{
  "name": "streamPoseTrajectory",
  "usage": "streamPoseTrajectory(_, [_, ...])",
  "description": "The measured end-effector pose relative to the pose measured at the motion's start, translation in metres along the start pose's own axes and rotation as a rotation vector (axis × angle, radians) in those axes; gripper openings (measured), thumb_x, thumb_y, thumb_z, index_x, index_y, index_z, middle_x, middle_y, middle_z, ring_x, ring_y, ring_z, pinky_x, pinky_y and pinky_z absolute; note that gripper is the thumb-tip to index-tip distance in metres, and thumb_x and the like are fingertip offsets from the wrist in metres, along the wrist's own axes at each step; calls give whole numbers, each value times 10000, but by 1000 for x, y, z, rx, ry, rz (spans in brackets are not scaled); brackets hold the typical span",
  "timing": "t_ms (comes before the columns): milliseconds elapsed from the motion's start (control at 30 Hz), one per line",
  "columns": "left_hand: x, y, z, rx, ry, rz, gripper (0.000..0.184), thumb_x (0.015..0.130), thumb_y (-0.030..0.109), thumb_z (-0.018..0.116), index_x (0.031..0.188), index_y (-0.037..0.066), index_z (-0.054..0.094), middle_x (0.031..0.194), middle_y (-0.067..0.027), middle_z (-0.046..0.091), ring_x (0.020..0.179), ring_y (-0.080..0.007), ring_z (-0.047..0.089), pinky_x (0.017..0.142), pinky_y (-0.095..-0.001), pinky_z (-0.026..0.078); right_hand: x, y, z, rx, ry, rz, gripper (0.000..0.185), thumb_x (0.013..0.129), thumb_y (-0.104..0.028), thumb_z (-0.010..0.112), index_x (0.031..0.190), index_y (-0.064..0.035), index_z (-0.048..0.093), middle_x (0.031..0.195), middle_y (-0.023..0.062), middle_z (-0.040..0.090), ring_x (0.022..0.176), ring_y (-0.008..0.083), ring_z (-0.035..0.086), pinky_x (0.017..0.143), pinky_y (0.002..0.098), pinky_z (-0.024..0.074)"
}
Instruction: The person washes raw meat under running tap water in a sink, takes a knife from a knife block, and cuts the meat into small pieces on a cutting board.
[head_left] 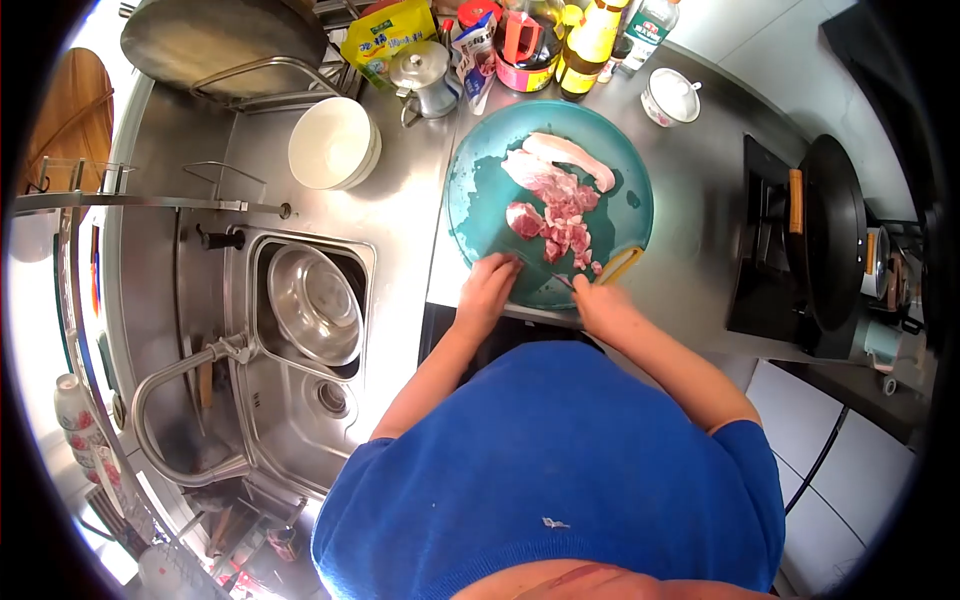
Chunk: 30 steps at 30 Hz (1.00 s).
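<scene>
On a round green cutting board lies raw meat. A pale strip is at the far side, with a larger pink piece below it. Nearer me are a red chunk and several small cut pieces. My right hand is closed at the board's near right edge around a cutting tool with a yellow loop handle. Its thin dark blade points left; whether it is a knife or scissors is unclear. My left hand is at the near left edge, fingers curled together near the blade's tip; what they hold is hidden.
Left of the board are a white bowl and a sink with a metal basin. Behind stand a metal pot, a yellow packet, sauce bottles and a lidded jar. A black wok is on the right.
</scene>
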<state>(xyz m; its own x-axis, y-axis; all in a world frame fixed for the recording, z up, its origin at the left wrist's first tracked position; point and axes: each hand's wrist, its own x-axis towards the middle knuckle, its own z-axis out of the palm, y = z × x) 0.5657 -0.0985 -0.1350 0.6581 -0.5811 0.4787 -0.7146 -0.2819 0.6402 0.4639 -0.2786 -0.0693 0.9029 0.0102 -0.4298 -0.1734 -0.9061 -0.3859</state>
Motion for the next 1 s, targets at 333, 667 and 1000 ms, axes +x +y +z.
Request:
streamPoseTrajectory(333, [-3,-4,-1,-16,-31,-19,185,692,-26,672,869,11,633,919,-90,615,831,-273,595,715,-346,497,57,-27,15,38,105,-124,118,825,-79,478,902,5,448,678,210,622,658,374,639,588,464,502])
streamPoseTrajectory(667, [-6,2,-5,18,-58,-52,202,718,-14,644,913,34,627,959,-84,608,850,-266,598,702,-343,520,-6,-6,-17,-13,-63,-39,112,796,-56,482,887,-5,443,693,223,628,673,374,644,595,451,505])
streamPoseTrajectory(1000, [-12,-6,2,21,-14,-17,215,681,-53,617,880,28,627,925,-97,611,859,-282,602,733,-354,510,67,-38,11,4,103,-175,135,778,-41,509,893,4,454,683,209,629,668,360,651,589,441,512])
